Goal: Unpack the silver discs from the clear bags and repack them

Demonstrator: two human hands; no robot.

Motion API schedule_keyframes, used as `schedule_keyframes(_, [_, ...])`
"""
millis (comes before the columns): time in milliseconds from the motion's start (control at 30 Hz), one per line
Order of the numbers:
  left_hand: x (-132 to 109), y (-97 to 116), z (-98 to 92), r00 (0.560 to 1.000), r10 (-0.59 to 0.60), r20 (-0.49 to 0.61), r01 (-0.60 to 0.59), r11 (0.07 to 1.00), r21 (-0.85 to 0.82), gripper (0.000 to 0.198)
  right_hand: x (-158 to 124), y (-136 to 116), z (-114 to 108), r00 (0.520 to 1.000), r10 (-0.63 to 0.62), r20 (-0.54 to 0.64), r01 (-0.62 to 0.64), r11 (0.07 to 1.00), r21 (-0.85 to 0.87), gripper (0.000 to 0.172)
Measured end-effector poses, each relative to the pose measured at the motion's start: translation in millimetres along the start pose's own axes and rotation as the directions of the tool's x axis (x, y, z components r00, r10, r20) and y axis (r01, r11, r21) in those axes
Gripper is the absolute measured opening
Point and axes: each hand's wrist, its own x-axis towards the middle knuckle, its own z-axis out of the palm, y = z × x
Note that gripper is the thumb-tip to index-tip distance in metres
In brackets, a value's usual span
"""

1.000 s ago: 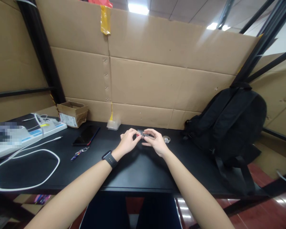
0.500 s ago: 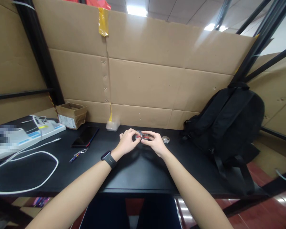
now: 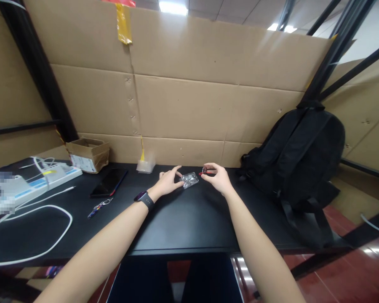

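Observation:
A small crinkled clear plastic bag (image 3: pixel 190 180) lies on the black tabletop between my hands. My left hand (image 3: pixel 168 182), with a dark watch on its wrist, has thumb and fingers spread at the bag's left edge. Its fingertips touch or nearly touch the plastic. Just right of the bag, my right hand (image 3: pixel 217 177) pinches a small item with a thin red loop (image 3: pixel 201 173) between thumb and fingers. Most of that item is covered by the fingers, and its kind is too small to make out.
A black backpack (image 3: pixel 300 147) leans at the right. Along the left are a white power strip (image 3: pixel 34 185), a white cable (image 3: pixel 70 219), a phone (image 3: pixel 109 183), keys on a ring (image 3: pixel 100 206) and a small cardboard box (image 3: pixel 93 153). Cardboard (image 3: pixel 189 105) walls the back.
My hands have moved apart. The right one has drawn the red-looped item rightward, and the clear bag now shows by my left hand. The round clear piece at the right is no longer visible.

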Motion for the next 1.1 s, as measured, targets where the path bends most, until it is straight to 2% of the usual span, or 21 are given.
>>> schedule_keyframes(100, [-1.2,11.3,5.4,0.998,0.053,-0.030,-0.052,0.998,0.030,0.071,-0.2,-2.2,-1.2,1.000,0.004,0.008,-0.004,1.000,0.000,0.039])
schedule_keyframes(167, [-1.8,18.7,9.0,0.989,0.145,-0.035,-0.141,0.986,0.087,0.054,-0.3,-4.1,-1.7,1.000,0.005,0.006,-0.005,1.000,-0.003,0.039])
schedule_keyframes(233, [-2.9,25.2,11.2,0.962,0.270,-0.033,-0.264,0.956,0.125,0.035,0.0,-5.4,-2.9,1.000,-0.005,-0.003,0.005,1.000,-0.019,0.038])
schedule_keyframes(267, [-3.7,28.2,11.5,0.945,0.326,-0.033,-0.320,0.939,0.128,0.032,0.3,-5.6,-3.9,1.000,-0.013,-0.008,0.013,0.999,-0.030,0.038])
schedule_keyframes(400, [-10.1,40.4,10.7,0.899,0.436,-0.030,-0.433,0.898,0.083,0.042,2.0,-3.1,-9.8,0.999,-0.051,-0.011,0.050,0.997,-0.055,0.040])
schedule_keyframes(467, [-14.9,45.9,10.8,0.878,0.478,0.022,-0.478,0.875,0.083,0.036,2.7,-0.7,-12.6,0.998,-0.064,0.018,0.065,0.997,-0.039,0.042])
schedule_keyframes(567, [-22.1,51.1,12.6,0.822,0.548,0.154,-0.565,0.819,0.098,0.023,2.9,1.8,-15.2,0.995,-0.070,0.067,0.072,0.997,-0.028,0.042])
schedule_keyframes(667, [-27.4,52.8,14.7,0.799,0.565,0.207,-0.592,0.799,0.108,0.023,2.3,1.9,-16.2,0.994,-0.070,0.082,0.074,0.996,-0.047,0.042])
schedule_keyframes(900, [-36.4,55.7,16.9,0.823,0.546,0.158,-0.568,0.790,0.229,0.027,1.3,0.9,-19.4,0.994,-0.075,0.080,0.079,0.996,-0.047,0.039])
schedule_keyframes(1100, [-39.5,55.3,14.5,0.807,0.569,0.157,-0.589,0.793,0.157,0.023,0.8,-1.5,-21.6,0.995,-0.062,0.077,0.066,0.997,-0.043,0.036])
